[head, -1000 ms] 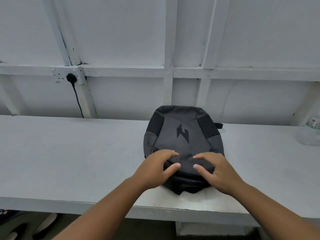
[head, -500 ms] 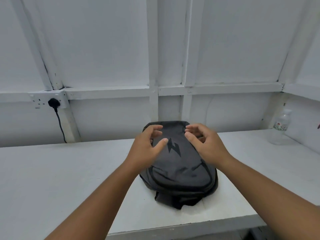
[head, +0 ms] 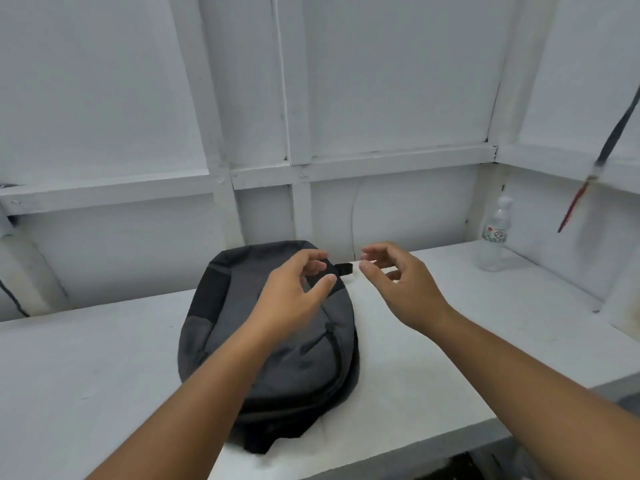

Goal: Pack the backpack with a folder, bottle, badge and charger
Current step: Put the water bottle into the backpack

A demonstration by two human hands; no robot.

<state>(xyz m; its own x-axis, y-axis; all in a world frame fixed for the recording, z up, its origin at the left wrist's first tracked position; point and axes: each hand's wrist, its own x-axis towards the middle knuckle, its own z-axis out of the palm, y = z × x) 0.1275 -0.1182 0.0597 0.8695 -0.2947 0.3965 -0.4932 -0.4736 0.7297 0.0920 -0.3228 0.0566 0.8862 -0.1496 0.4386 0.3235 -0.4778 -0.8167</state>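
we see a white panelled wall (head: 381,81) at twelve o'clock, crossed by a white rail (head: 398,161), meeting a side wall (head: 581,81) at two o'clock; a white bench (head: 86,375) runs from nine to four o'clock.

White bench (head: 104,375) with backpack (head: 242,306), bottle (head: 493,237)

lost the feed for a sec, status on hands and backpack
Left hand and right hand empty, fingers loosely curled. Backpack flat on table, looks zipped. Bottle upright far right, nothing blocking it.
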